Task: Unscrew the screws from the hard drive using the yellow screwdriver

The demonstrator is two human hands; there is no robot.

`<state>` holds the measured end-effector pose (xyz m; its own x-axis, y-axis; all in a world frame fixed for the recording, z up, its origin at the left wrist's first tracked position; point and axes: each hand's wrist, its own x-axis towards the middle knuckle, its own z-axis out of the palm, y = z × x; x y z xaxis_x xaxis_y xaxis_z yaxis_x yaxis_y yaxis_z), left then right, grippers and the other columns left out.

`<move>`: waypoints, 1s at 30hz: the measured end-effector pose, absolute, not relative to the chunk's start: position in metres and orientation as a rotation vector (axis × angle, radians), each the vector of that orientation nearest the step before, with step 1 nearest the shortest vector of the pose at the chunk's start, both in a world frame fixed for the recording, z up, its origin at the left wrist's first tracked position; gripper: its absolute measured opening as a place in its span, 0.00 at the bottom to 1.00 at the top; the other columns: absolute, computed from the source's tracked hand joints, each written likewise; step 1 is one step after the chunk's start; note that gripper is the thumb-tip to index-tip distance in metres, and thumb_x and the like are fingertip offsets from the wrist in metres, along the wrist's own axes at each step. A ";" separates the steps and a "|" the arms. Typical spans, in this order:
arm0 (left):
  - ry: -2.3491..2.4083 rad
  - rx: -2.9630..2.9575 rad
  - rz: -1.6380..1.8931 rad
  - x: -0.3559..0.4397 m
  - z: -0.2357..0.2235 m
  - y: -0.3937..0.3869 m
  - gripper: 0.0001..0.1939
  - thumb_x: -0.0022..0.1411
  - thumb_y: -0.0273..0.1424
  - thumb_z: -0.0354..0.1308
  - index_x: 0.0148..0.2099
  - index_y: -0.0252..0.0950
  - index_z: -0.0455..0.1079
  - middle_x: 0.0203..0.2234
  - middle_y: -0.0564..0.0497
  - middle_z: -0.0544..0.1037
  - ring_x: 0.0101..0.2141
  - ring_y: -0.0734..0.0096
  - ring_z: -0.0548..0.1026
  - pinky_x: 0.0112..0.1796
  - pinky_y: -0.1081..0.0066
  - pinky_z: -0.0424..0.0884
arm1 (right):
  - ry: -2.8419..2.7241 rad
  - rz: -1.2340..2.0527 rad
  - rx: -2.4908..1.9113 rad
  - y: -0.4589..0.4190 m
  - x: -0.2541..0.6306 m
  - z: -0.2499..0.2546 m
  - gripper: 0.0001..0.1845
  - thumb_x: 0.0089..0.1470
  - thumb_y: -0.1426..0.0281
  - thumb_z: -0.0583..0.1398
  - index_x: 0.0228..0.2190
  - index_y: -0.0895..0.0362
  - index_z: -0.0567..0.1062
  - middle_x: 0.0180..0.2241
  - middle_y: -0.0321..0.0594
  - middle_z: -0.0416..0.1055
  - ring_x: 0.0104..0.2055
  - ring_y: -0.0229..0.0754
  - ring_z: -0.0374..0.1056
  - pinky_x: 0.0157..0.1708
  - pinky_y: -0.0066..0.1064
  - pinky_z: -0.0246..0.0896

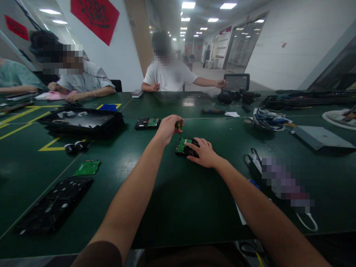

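Observation:
My left hand (168, 129) is closed around what looks like a short screwdriver (178, 126) with a black and yellow handle. Its tip end is over the far edge of a hard drive (181, 147) with a green circuit board on top. On that drive lies my right hand (205, 152), fingers and thumb spanning it and gripping it against the table. The fingers cover its right part. Another hard drive (147, 123) with a green board lies beyond my left wrist. A loose green circuit board (87, 168) rests further left.
Black plastic trays (83, 122) stand at left, with a black frame (54, 204) nearer. On the right are a cable bundle (269, 118), a grey metal box (324, 137) and a lanyard (256, 161). Across the green table (172, 211) sit several people, one opposite (172, 76).

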<state>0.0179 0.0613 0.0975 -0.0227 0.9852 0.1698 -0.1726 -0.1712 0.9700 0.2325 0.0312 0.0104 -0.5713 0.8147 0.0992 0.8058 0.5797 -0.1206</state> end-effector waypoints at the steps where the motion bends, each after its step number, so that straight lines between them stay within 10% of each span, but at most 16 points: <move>1: 1.039 1.247 1.434 0.017 0.097 0.062 0.08 0.56 0.34 0.59 0.33 0.34 0.75 0.35 0.44 0.79 0.36 0.66 0.76 0.26 0.74 0.69 | -2.664 0.096 -1.375 0.031 0.233 0.011 0.40 0.62 0.41 0.53 0.70 0.37 0.54 0.71 0.48 0.46 0.71 0.67 0.43 0.65 0.62 0.41; 30: 1.055 1.168 1.403 0.017 0.100 0.062 0.07 0.56 0.33 0.60 0.32 0.34 0.73 0.32 0.44 0.78 0.34 0.65 0.76 0.28 0.71 0.73 | -2.659 0.100 -1.408 0.031 0.232 0.012 0.40 0.61 0.41 0.54 0.70 0.36 0.55 0.72 0.47 0.46 0.72 0.66 0.43 0.65 0.62 0.41</move>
